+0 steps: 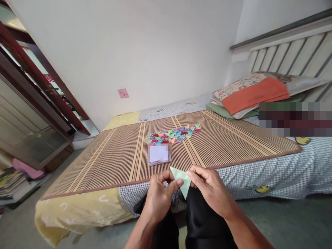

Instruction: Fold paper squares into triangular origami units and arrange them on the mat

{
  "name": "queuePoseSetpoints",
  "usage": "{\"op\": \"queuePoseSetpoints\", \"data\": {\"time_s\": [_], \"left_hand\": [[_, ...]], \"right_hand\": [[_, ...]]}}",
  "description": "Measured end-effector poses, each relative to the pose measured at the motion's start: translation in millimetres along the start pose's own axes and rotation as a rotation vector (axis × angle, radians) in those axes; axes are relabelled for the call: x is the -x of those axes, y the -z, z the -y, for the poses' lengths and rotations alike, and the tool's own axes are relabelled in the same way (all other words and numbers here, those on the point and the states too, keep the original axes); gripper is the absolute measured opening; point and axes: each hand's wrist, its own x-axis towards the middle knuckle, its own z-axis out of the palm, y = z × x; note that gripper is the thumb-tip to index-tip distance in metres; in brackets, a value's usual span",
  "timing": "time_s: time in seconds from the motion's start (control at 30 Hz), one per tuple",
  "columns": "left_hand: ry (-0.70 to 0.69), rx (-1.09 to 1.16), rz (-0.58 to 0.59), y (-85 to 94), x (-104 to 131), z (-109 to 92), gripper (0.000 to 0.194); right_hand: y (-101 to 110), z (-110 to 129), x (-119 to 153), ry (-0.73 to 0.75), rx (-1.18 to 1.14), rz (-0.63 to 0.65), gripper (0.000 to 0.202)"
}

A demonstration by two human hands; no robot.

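Head view looks down over the person's knees at a pale green folded paper [182,180], a triangle held in the air between both hands, above the dark trousers [199,221] and just short of the near edge of the bed [282,173]; its long axis runs from an upper-left corner down to a point that hangs toward the lap; the left hand [158,199] pinches the left side, thumb and forefinger closed on the paper, and the right hand [211,190] pinches the upper right edge with its fingertips closed on it too; both hands touch the sheet, so neither is nearer, and the free lower tip lies below and between the fingers; beyond the hands, on the striped mat [109,162], sits a stack of paper squares [159,154], and just behind that a spread of small coloured folded pieces [173,134]; pillows [251,93] lie well apart at the far right.
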Motion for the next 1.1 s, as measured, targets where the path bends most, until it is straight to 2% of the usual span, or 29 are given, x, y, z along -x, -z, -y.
{"op": "queuePoseSetpoints", "data": {"time_s": [0.13, 0.3, 0.5, 0.63, 0.7, 0.77, 0.87, 0.97, 1.1], "left_hand": [[-0.012, -0.052, 0.055, 2.6, 1, -4, 0.038], [0.023, -0.137, 0.122, 2.3, 2, -12, 0.04], [0.102, -0.048, 0.232, 0.2, 7, -10, 0.032], [0.217, 0.076, 0.272, -7.8, 11, -3, 0.034], [0.226, 0.237, 0.173, -9.6, 9, 0, 0.033], [0.164, 0.354, 0.003, -8.3, 5, 2, 0.034], [0.073, 0.44, -0.171, -5.0, 1, 4, 0.036], [0.049, 0.505, -0.218, -6.4, 0, 3, 0.032], [0.053, 0.578, -0.2, -11.9, 2, 4, 0.025]], "right_hand": [[2, 4, -3, 0.021, -0.01, 0.01, 0.039], [1, 19, -8, 0.089, -0.007, 0.081, 0.008], [-7, 30, -11, 0.082, 0.007, 0.1, 0.018], [0, 25, -22, 0.085, -0.036, 0.05, 0.019], [7, 20, -27, 0.102, -0.095, -0.031, 0.024], [13, 15, -29, 0.111, -0.148, -0.089, 0.03], [12, 12, -24, 0.062, -0.136, -0.016, 0.037], [-1, 15, -14, 0.009, -0.105, 0.143, 0.035], [-18, 18, -6, -0.003, -0.057, 0.142, 0.033]]}}
